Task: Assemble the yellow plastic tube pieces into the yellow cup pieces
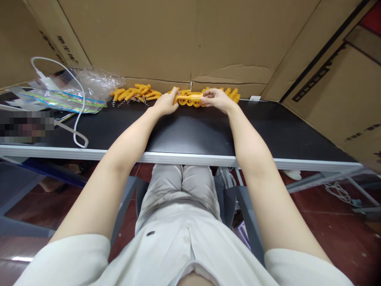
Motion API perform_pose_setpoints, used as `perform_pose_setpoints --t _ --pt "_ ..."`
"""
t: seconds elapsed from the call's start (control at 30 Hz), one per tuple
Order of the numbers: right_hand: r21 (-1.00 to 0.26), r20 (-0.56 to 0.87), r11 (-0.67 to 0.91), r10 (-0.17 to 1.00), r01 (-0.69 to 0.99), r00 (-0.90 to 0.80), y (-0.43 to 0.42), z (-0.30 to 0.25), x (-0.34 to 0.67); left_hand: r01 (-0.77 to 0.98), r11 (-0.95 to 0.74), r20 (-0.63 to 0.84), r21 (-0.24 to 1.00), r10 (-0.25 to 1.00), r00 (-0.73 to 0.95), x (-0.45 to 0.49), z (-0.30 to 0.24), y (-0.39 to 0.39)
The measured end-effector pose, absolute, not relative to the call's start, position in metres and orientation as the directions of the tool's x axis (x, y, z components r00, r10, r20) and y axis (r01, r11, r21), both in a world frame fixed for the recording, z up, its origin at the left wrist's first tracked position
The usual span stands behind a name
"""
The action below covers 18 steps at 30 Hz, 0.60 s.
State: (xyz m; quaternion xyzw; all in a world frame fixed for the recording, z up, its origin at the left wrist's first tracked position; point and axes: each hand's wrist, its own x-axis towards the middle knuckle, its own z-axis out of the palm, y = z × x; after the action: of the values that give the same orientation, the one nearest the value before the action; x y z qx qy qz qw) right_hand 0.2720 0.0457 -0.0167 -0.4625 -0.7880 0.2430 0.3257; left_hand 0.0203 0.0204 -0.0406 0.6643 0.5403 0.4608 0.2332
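Observation:
My left hand (166, 102) and my right hand (218, 99) are close together near the back of the black table. Between them they hold a slim yellow plastic piece (193, 97) level, the left fingers closed round one end, the right fingertips pinching the other. The piece is narrow on the left and thicker on the right. Just behind and below it lies a row of yellow plastic parts with rounded open ends (189, 103), partly hidden by my hands. To the left is a pile of yellow handles (131, 93) with thin metal spirals sticking out.
Clear plastic bags (89, 85) and a white cable (82, 107) lie on the left, beside a phone-like object (64, 116). Cardboard walls (190, 39) stand behind the table and on both sides. A metal edge (190, 158) runs along the table's front.

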Motion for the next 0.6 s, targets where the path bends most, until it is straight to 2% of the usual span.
perform_pose_setpoints --t 0.13,0.37,0.6 --pt "-0.760 0.195 0.352 0.925 0.546 -0.325 0.0467 -0.0185 0.2713 0.546 -0.317 0.377 0.776 0.926 0.003 0.0228 -0.0425 0.0213" --pt "-0.814 0.131 0.303 0.927 0.496 -0.352 0.0448 -0.0184 0.2747 0.610 -0.321 0.382 0.724 0.923 0.032 0.0266 -0.0411 0.0183" --pt "-0.841 0.136 0.281 0.937 0.462 -0.321 0.0452 -0.0176 0.2797 0.572 -0.333 0.392 0.750 0.920 0.021 0.0294 -0.0383 0.0118"
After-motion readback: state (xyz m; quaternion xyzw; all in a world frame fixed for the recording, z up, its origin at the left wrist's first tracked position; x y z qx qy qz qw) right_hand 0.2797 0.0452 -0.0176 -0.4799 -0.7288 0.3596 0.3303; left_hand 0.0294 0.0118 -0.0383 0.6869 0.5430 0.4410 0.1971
